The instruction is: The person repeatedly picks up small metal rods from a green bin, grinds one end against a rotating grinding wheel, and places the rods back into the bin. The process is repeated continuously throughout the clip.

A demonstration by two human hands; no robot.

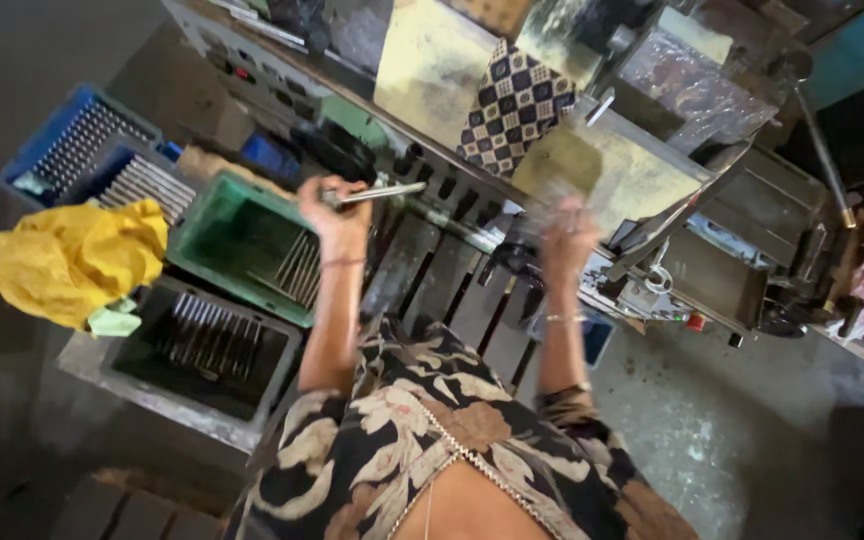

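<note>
Left hand [337, 215] closed around a metal rod [377, 193], held level above the green crate [214, 240] of rods; right hand [567, 235] raised near the machine [712, 250], blurred, grip could not be told

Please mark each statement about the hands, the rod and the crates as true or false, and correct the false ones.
1. The left hand holds a metal rod. True.
2. The green crate is empty. False: some rods lie in it.
3. A yellow cloth lies beside the crates. True.
4. The right hand rests inside the black crate. False: it is raised near the machine, blurred.
5. The blue crate holds rods. True.
</note>
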